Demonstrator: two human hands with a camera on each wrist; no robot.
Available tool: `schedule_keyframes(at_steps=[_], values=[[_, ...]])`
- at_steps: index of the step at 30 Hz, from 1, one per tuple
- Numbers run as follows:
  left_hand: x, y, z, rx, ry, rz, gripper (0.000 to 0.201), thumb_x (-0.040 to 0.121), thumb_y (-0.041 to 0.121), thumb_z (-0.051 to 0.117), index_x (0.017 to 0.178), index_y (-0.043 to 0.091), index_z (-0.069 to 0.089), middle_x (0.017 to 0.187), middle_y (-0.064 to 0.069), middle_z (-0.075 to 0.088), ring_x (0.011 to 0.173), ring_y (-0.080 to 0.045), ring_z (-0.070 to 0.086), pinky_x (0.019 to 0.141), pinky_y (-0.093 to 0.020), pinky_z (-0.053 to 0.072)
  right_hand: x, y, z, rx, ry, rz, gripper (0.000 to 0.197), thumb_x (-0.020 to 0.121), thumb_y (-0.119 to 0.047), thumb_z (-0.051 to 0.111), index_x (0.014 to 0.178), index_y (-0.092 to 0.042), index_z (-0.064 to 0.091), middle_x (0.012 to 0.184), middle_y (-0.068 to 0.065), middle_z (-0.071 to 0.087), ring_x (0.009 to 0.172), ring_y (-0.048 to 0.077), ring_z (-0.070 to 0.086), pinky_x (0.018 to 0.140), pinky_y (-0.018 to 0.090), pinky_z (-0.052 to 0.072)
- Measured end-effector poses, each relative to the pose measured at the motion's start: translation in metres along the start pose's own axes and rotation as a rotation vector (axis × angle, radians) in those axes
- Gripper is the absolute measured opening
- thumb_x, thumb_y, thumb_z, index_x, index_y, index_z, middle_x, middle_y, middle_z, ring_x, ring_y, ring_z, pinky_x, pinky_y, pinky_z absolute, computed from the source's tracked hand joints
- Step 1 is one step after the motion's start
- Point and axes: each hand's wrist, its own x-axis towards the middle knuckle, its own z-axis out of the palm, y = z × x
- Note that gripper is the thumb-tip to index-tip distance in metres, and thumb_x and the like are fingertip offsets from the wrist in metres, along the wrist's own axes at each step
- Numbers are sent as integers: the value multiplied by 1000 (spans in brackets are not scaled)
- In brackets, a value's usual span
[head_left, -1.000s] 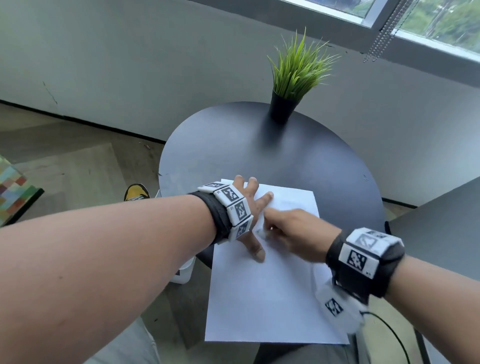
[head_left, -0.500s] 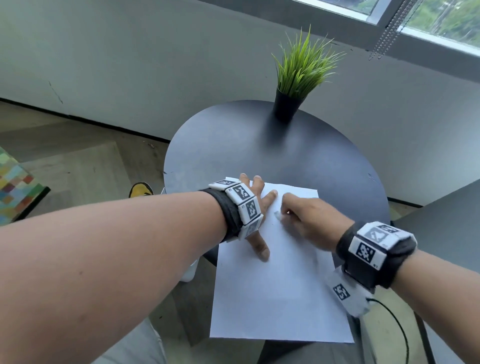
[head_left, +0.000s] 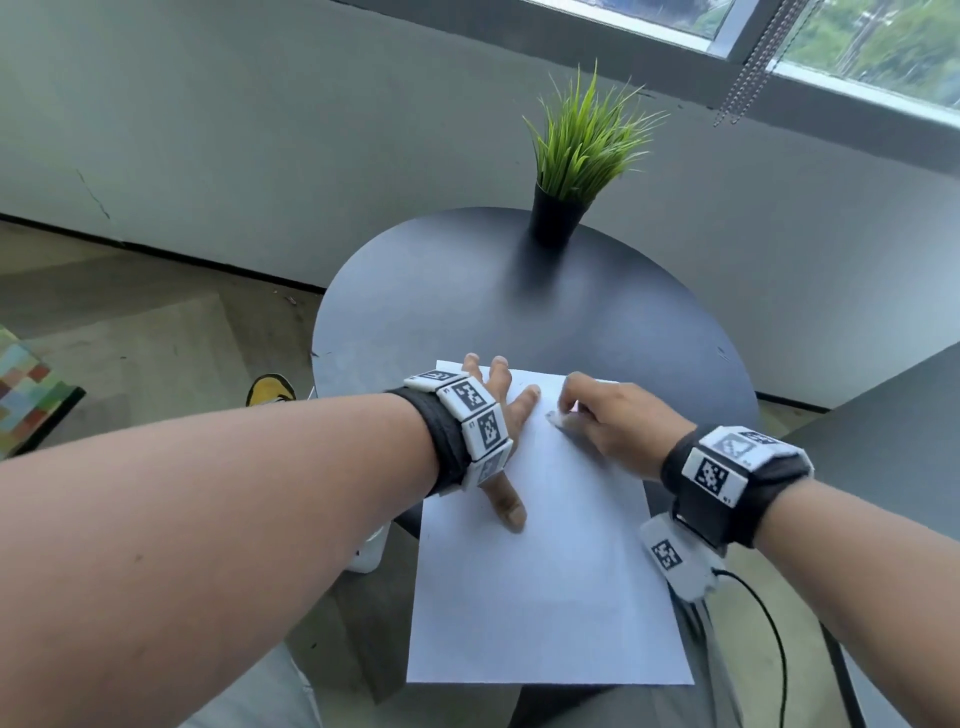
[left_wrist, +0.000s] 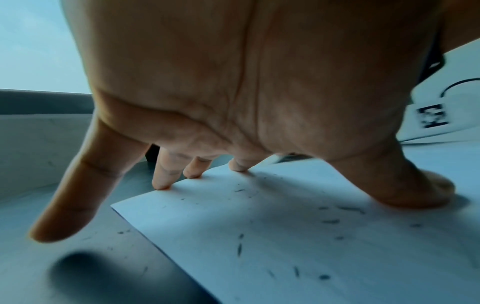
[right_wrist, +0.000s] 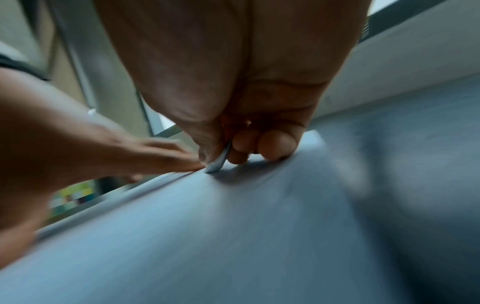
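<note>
Paper (head_left: 545, 597) on surface (head_left: 441, 291). Left hand (head_left: 511, 415) splayed, pressing paper's far corner. Right hand (head_left: 613, 431) pinches white stub (right_wrist: 219, 160) onto paper, alongside.

The head view looks down from above. The 2 wrist views sit low, close to the shared paper (head_left: 545, 597).

Round dark table (head_left: 415, 312), white paper sheet (head_left: 545, 597) overhanging its near edge, potted plant (head_left: 556, 223) at far edge

Soft daylight from the window (head_left: 857, 47) casts faint shadows on the paper (head_left: 545, 597); right wrist view motion-blurred, edges bowed
</note>
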Motion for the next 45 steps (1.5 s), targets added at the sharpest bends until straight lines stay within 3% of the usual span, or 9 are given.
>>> schedule_keyframes(at_steps=[9,12,16,21,25,30,35,41,45], values=[[-19,1,-3,-9,-9,80,148,61,87,70,160,20,-16,168,-1,-25,155,-32,-17,119,-63,20,-19,-23,11,-147,-91,-24,22,99,-36,44,96,-15,39,88,2,53,80,28,48,70,38,43],[-19,4,3,15,45,63,142,62,96,56,161,20,-12,169,1,-22,156,-29,-14,114,-67,29,-28,-33,19,-239,-147,-139,20,100,-36,41,94,-19,33,96,7,58,81,28,48,68,38,41],[-17,7,3,20,51,51,145,59,96,58,162,19,-9,169,-1,-19,156,-32,-11,107,-71,33,-4,-13,0,-213,-12,49,19,98,-35,43,96,-17,38,96,4,56,88,31,53,70,36,41],[-15,6,0,7,9,57,147,57,95,61,162,21,-9,168,-1,-22,155,-35,-14,104,-79,27,-23,-27,17,-179,-175,-217,23,97,-26,44,120,-22,44,108,-4,59,95,24,55,79,35,43],[-16,6,1,31,22,48,145,58,96,60,162,21,-9,169,-1,-19,156,-33,-11,105,-77,26,2,-8,-2,-212,-11,-11,18,99,-35,44,99,-17,42,89,-4,54,84,25,51,66,34,34],[-17,4,-1,14,6,55,145,59,95,59,161,20,-12,168,-1,-22,156,-32,-14,106,-82,20,-22,-30,18,-171,-194,-214,10,96,-22,48,105,-24,43,97,-2,56,81,18,43,69,33,34],[-17,4,0,20,-8,46,145,59,96,58,161,23,-15,168,1,-24,155,-31,-15,103,-83,20,4,-8,-5,-200,-35,50,22,99,-35,44,99,-13,39,90,3,57,86,31,55,71,38,45],[-19,4,0,-6,3,55,144,59,96,59,161,23,-14,168,2,-24,155,-30,-17,102,-83,24,-21,-38,14,-284,-208,-141,22,100,-29,41,117,-17,40,107,7,58,103,32,56,75,35,40],[-20,3,-2,-9,-12,41,144,59,95,60,161,27,-16,167,5,-26,155,-28,-18,102,-80,27,13,-13,-2,-256,-43,121,20,100,-34,37,92,-17,31,88,3,52,86,35,55,73,39,47]])
